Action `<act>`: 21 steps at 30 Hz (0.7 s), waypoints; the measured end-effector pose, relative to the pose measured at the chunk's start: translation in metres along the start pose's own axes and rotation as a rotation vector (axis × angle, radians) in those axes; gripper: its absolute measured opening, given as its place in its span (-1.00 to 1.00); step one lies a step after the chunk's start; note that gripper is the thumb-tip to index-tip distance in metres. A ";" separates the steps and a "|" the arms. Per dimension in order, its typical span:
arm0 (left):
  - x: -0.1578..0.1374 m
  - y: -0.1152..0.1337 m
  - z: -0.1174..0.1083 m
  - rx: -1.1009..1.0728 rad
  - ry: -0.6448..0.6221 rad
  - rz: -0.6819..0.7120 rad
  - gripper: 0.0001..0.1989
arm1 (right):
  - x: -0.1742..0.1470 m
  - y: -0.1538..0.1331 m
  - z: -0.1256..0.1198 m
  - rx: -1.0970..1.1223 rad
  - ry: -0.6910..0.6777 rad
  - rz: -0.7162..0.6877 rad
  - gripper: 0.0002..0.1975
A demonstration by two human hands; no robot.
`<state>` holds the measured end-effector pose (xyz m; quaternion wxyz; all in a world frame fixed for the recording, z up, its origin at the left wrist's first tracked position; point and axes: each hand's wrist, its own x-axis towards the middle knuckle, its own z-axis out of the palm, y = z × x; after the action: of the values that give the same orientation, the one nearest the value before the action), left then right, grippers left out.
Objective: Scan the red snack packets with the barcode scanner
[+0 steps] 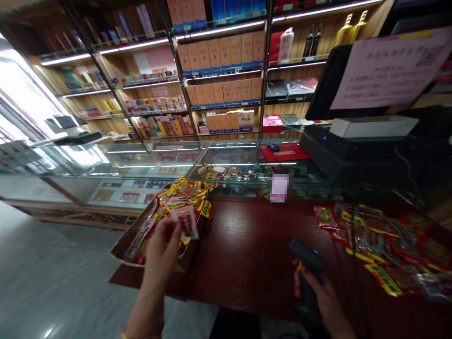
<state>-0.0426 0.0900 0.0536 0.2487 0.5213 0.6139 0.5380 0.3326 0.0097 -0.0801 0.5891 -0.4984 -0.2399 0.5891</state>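
Note:
My left hand (163,247) pinches a small snack packet (188,221) with clear and reddish parts, just above an open cardboard box (189,256). Red and yellow snack packets (183,190) fill that box, which sits at the left end of a dark red wooden counter (247,254). My right hand (323,296) is wrapped round the handle of a black barcode scanner (307,259) with a small blue light on top. To the right of the scanner lies a loose pile of similar snack packets (374,235).
Behind the counter runs a glass display case (233,153), with a red mat (282,151) and a mouse (273,147) on it. A monitor (325,89) with a pink sheet (388,70) stands at right above a black cash drawer (353,155). Boxed goods (219,56) line the back shelves.

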 end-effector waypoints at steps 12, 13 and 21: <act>0.006 -0.032 0.233 -0.520 -0.621 -0.415 -0.54 | 0.005 0.007 -0.001 0.033 0.023 -0.035 -0.47; 0.009 -0.035 0.234 -0.528 -0.643 -0.424 -0.61 | 0.005 0.006 -0.001 0.030 0.014 -0.039 -0.48; 0.014 -0.060 0.231 -0.569 -0.792 -0.548 -0.75 | 0.001 -0.006 0.007 -0.037 0.043 -0.024 -0.44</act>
<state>0.1308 0.2031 -0.0665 0.7222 0.4170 0.4172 0.3612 0.3290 0.0137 -0.0723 0.5918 -0.5188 -0.2442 0.5665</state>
